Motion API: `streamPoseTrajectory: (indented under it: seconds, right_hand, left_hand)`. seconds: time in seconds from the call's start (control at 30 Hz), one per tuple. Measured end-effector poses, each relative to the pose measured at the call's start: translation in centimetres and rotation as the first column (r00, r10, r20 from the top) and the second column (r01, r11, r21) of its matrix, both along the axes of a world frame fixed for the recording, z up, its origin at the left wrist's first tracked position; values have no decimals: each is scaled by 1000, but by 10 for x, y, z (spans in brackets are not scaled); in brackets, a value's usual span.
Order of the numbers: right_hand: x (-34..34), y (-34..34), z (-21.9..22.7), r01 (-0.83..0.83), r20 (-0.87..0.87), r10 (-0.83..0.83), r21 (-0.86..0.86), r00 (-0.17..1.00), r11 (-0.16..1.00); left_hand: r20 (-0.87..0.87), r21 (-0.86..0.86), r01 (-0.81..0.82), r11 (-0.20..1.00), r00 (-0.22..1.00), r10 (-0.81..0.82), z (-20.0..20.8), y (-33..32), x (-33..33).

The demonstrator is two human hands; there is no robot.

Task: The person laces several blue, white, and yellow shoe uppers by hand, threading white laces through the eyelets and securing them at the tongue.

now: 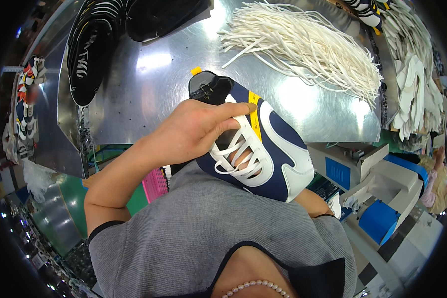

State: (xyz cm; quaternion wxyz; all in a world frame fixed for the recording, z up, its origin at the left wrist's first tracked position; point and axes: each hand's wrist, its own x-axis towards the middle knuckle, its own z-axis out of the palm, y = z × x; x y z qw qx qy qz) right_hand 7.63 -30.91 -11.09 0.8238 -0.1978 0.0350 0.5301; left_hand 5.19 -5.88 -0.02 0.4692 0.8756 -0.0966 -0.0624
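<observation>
left hand (pixel 198 130) curled, gripping navy-white sneaker (pixel 263 149) (laces up) | right hand hidden

A heap of white laces (pixel 303 47) on the metal table (pixel 149 84) — black shoe uppers (pixel 92 47) at its left

Looks like a shoe factory floor: shiny sheet-metal workbench (pixel 149 74), a big heap of loose white laces (pixel 303 44), black shoe uppers (pixel 92 44) stacked up, blue-and-grey machines (pixel 377 188) alongside.
</observation>
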Motion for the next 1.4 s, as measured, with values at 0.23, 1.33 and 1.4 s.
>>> streamPoseTrajectory:
  seconds: [0.23, 1.33, 1.4]
  right_hand:
    - [3, -2, 3, 19, 22, -18, -41, 1000, 999]
    - [71, 19, 21, 210, 358, -126, -205, 925, 956]
    - [71, 15, 5, 234, 316, -187, -118, 930, 965]
  left_hand:
    - [181, -13, -35, 999, 983, 37, -8, 1, 9]
    - [571, 131, -381, 915, 784, 245, -6, 18, 26]
    - [642, -40, -543, 839, 629, 438, -16, 21, 13]
